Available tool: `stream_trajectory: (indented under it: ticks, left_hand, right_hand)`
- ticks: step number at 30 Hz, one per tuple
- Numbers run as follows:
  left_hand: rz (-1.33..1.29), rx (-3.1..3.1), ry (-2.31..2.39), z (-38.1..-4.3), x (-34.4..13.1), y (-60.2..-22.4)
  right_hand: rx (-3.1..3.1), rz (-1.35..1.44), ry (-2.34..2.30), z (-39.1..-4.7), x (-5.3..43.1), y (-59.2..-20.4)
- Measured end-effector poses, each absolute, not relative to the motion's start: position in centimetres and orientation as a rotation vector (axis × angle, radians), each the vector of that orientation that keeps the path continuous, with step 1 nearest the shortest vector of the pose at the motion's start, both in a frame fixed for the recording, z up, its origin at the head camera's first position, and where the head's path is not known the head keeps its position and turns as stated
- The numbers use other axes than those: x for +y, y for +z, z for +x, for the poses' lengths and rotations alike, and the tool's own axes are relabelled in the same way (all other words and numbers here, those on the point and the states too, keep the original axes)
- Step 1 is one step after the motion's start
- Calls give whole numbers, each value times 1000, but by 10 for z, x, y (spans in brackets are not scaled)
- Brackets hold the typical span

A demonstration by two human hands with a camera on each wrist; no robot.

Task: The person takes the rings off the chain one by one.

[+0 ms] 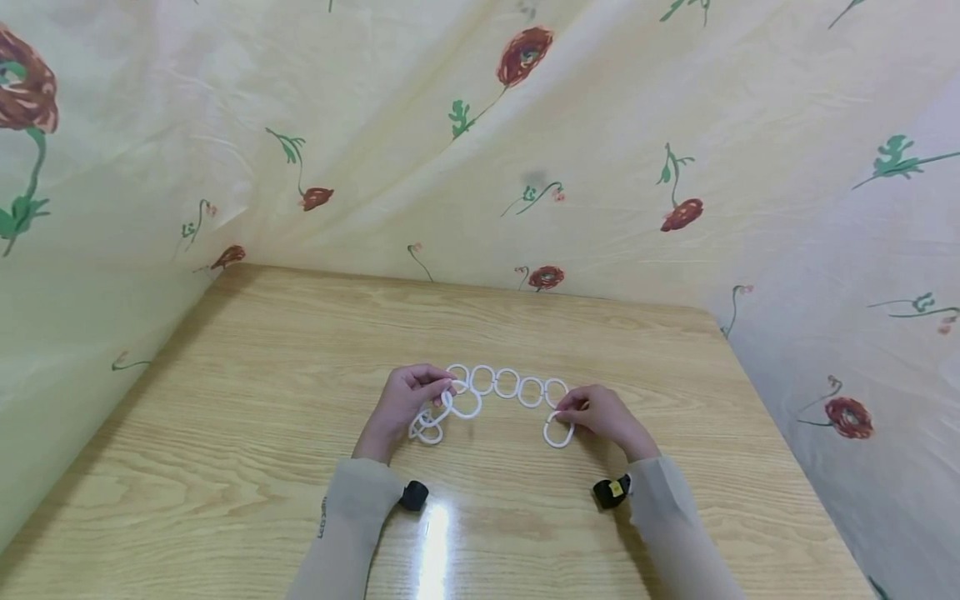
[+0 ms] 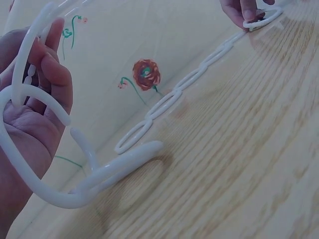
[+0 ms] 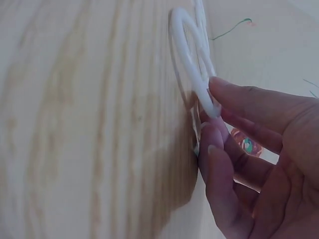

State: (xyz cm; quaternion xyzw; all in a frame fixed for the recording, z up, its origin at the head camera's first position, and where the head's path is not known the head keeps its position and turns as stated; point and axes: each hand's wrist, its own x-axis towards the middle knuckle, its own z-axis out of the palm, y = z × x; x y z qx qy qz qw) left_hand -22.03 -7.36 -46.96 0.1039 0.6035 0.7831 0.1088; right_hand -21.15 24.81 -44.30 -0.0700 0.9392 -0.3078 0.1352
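My left hand [image 1: 408, 398] pinches a string of linked white plastic rings [image 1: 478, 406] between thumb and fingers. Its lower rings hang down and rest near the wood; in the left wrist view one big ring [image 2: 60, 200] shows a small gap in its loop. With thumb and fingertips my right hand [image 1: 606, 414] grips a single white ring [image 3: 185, 55], held tilted close over the table. Between and beyond the hands, several more white rings [image 1: 531, 406] lie flat in a slightly curved row, edge to edge; the right fingers partly cover its near end.
The wooden table [image 1: 300, 350] has light grain and a bright glare patch near its front. Cream cloth [image 1: 390, 167] with red flowers hangs along the back and both sides. Black wrist cameras [image 1: 414, 496] sit on both sleeves.
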Motion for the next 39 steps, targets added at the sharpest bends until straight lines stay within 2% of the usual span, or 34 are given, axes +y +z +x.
stream_trajectory:
  ticks: [12, 29, 39]
  left_hand:
    - [318, 1769, 2308, -220, -73, -469]
    - [337, 1758, 2346, -219, -71, -465]
    - [353, 1775, 2341, -219, -71, -465]
  right_hand:
    - [2714, -230, -1031, -208, 246, -431]
    - [2238, -279, -1546, -190, 175, -429]
    - [2172, -204, -1708, -178, 148, -423]
